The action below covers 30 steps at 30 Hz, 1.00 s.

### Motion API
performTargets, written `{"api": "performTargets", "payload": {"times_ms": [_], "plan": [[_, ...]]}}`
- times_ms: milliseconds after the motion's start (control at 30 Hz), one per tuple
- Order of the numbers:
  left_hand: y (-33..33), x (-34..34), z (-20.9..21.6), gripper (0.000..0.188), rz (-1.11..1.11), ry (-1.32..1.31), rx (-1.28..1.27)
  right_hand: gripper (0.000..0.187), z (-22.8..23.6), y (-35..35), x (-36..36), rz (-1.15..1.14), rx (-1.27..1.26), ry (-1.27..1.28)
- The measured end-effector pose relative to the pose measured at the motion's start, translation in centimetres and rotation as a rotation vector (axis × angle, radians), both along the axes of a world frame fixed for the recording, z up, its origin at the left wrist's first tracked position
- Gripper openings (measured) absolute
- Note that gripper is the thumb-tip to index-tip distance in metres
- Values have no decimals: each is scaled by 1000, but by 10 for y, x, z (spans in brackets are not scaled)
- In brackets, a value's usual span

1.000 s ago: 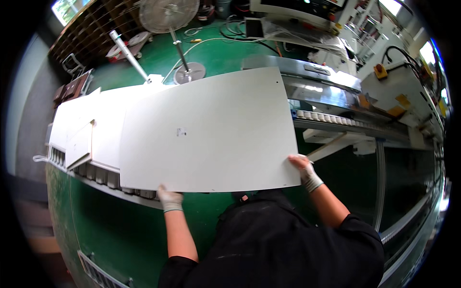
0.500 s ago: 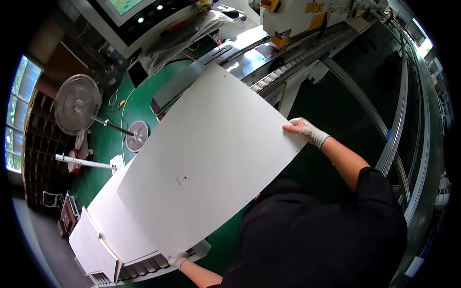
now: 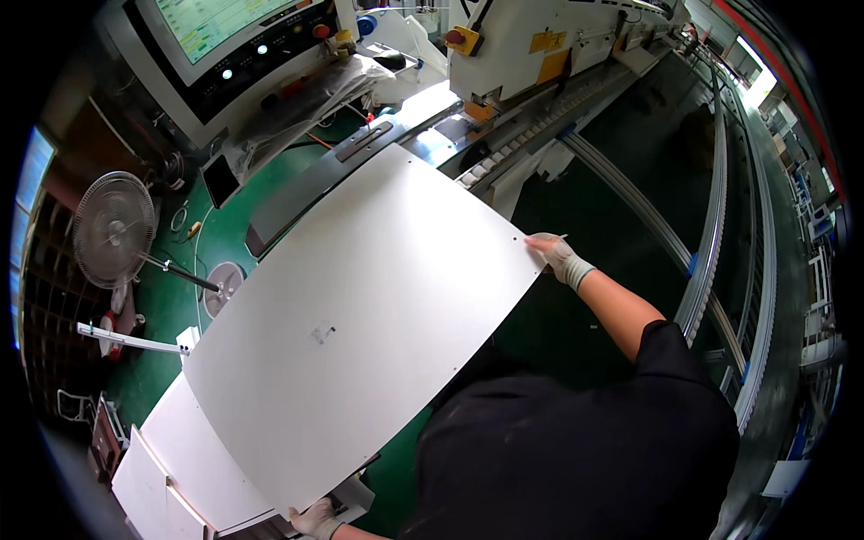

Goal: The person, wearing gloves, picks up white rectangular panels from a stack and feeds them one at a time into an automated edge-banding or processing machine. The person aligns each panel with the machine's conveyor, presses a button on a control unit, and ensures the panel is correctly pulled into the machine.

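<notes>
A person in a black top carries a large white panel (image 3: 360,333) flat between both gloved hands, seen from above. The right hand (image 3: 553,256) sits at the panel's right corner, its fingers (image 3: 540,241) curled over the edge and grasping it, the bare forearm running back to the black sleeve. The left hand (image 3: 315,520) is at the bottom of the view, under the panel's near corner; its fingers wrap up against that edge and hold it, though most of the hand is cut off by the rim of the picture. The panel spans the middle of the view on a slant, its far corner reaching a grey metal infeed plate (image 3: 360,148) of a big white machine (image 3: 549,45), its near-left end hanging over a stack of white panels (image 3: 180,468) that lies at the lower left. A small grey sticker (image 3: 322,334) sits near the panel's centre, and tiny drilled holes show close to its right edge. Beside the infeed plate a row of small rollers (image 3: 504,153) runs along the machine. The machine carries a red push button (image 3: 454,38) and yellow labels. To the upper left stands a control console with a lit screen (image 3: 225,22) and glowing buttons. A standing fan (image 3: 112,229) with a round base is on the green floor (image 3: 180,306) at the left. Curved metal conveyor rails (image 3: 720,234) sweep down the right side.
</notes>
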<state>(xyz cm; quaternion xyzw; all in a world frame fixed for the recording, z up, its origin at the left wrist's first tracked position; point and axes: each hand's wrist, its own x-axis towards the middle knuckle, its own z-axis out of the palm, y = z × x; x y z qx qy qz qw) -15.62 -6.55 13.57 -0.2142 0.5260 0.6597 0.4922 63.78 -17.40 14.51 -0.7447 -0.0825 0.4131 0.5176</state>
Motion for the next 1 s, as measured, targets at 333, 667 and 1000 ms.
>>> {"api": "performTargets", "payload": {"times_ms": [333, 667, 1000], "plan": [[27, 154, 27, 65, -223, -158, -49, 42, -44, -19, -100, -387, 560, 863], [28, 230, 13, 61, -383, -84, -281, 59, -62, 13, -51, -643, 530, 802], [10, 354, 34, 64, -378, -85, -255, 52, -56, -10, 49, -628, 535, 696]]}}
